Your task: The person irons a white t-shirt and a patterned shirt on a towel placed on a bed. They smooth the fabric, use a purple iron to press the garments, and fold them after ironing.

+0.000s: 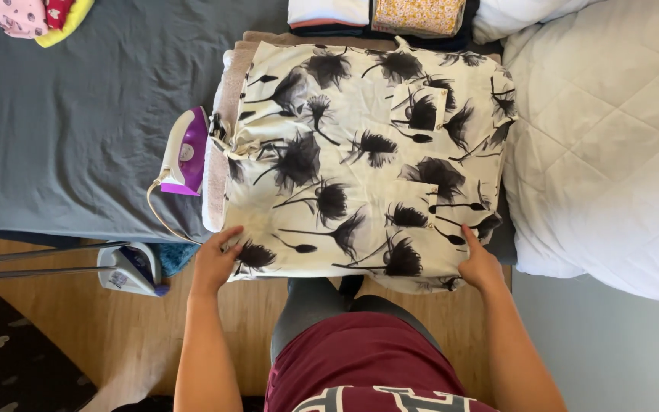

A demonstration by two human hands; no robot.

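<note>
A cream shirt with black flower prints [360, 164] lies folded flat on a towel-covered pad at the bed's near edge. My left hand [216, 263] rests on its near left corner, thumb on top of the cloth. My right hand [478, 263] presses its near right corner, fingers spread over the hem. Neither hand lifts the fabric. A purple and white iron [187, 152] lies just left of the shirt on the grey sheet [78, 114].
Folded clothes [379, 15] are stacked beyond the shirt. A white quilted duvet [604, 145] fills the right. The iron's cord runs down to a white base station [127, 268] on the wooden floor. Pink and yellow cloth [36, 17] sits far left. A dark rug [17, 358] lies at lower left.
</note>
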